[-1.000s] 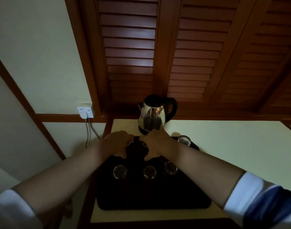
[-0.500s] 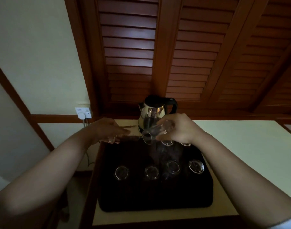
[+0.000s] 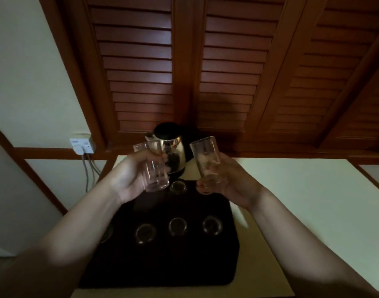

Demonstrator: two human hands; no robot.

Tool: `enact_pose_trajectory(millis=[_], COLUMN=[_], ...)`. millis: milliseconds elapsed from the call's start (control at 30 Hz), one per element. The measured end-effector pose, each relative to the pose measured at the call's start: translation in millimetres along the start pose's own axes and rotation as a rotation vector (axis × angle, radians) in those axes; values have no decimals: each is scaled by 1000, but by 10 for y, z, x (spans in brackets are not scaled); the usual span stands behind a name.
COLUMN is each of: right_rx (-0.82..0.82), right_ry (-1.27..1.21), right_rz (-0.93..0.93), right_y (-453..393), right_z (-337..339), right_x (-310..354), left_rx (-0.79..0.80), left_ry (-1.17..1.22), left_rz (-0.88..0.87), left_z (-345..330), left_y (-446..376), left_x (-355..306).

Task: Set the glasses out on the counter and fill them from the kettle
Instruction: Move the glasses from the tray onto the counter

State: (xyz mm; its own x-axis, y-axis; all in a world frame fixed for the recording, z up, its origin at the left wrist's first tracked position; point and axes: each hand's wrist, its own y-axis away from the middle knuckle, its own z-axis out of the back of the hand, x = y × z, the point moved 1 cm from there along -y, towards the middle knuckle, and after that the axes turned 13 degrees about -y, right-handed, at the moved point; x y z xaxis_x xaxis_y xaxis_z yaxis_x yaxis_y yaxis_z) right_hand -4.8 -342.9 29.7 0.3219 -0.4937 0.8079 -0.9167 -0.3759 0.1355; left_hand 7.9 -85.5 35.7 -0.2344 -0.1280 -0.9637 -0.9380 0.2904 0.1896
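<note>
At the far left I see a wall socket (image 3: 82, 145) with cables hanging below it. My left hand (image 3: 130, 177) is wrapped around a clear glass (image 3: 153, 166), fingers curled about its side, holding it upright in the air above the dark tray (image 3: 158, 265). Just behind it stands the steel kettle (image 3: 172, 149) at the back of the counter (image 3: 302, 201), beyond the tray's far edge. On the tray I count one glass (image 3: 178, 187) near the back and three glasses (image 3: 177, 226) in a row nearer me. My right hand (image 3: 229, 181) grips a second glass (image 3: 205, 162) low on its body, tilted slightly left, also lifted clear of the tray. Wooden shutters (image 3: 227, 61) fill the wall behind.
</note>
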Motion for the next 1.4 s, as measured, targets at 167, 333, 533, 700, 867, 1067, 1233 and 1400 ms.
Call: enact_pose_trajectory(millis=[167,333,533,700,867,1067,1233,1400], right_rx=[147,150,-106,-265,-329,-520,-490,-473], right_ry=[55,92,309,717,890,698,707,659], right_rz=[15,254,397,504,444,374,399,391], right_y=[185,372,477,361,146,72,-2,14], right_z=[567,1355,2367,3039,3454,3651,3679,3690], right_x=[442,826,1102,987,770,594,550,545], left_rx=[-132,-214,-282,-281,-330,-330,-377,-343], left_ry=[28,74,-167,-449,-736,-752,-799,-748], left_rz=[-67,-89,-147,-234,-155,-167,-154,-169], left_z=[-962,-1773,-2370,-2652,-2727,-2806,-2769,-2734], left_y=[-385,-783,-1270,-1746,-2115,-2269,-2357,-2377], left_x=[134,353,766,1105,1580,1753,1832,1879])
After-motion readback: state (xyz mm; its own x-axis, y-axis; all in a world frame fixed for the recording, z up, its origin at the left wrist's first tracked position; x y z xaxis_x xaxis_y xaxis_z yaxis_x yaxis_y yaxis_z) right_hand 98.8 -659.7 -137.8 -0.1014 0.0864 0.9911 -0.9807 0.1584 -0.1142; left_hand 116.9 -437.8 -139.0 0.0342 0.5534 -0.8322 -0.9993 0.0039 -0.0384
